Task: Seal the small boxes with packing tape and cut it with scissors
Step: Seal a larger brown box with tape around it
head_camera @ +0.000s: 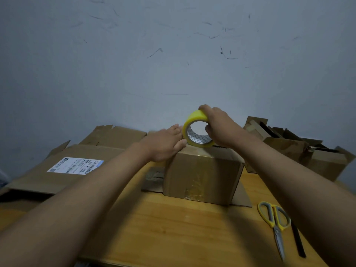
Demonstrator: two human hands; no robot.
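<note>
The right hand (219, 128) holds the yellow tape roll (196, 130) upright on the small box (202, 174) at the counter (173, 228) middle, hole facing near; left hand (165, 143) fingers straight, pressing the box top. Scissors (275, 224) lie right, blades pointing near.

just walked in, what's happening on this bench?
A person is taping up a small cardboard box on a wooden table. The right hand grips a yellow tape roll standing on the box top, while the left hand rests flat on the box's top left edge. The scissors lie untouched on the table to the right. Flattened cartons sit on the left, more open boxes behind on the right.
</note>
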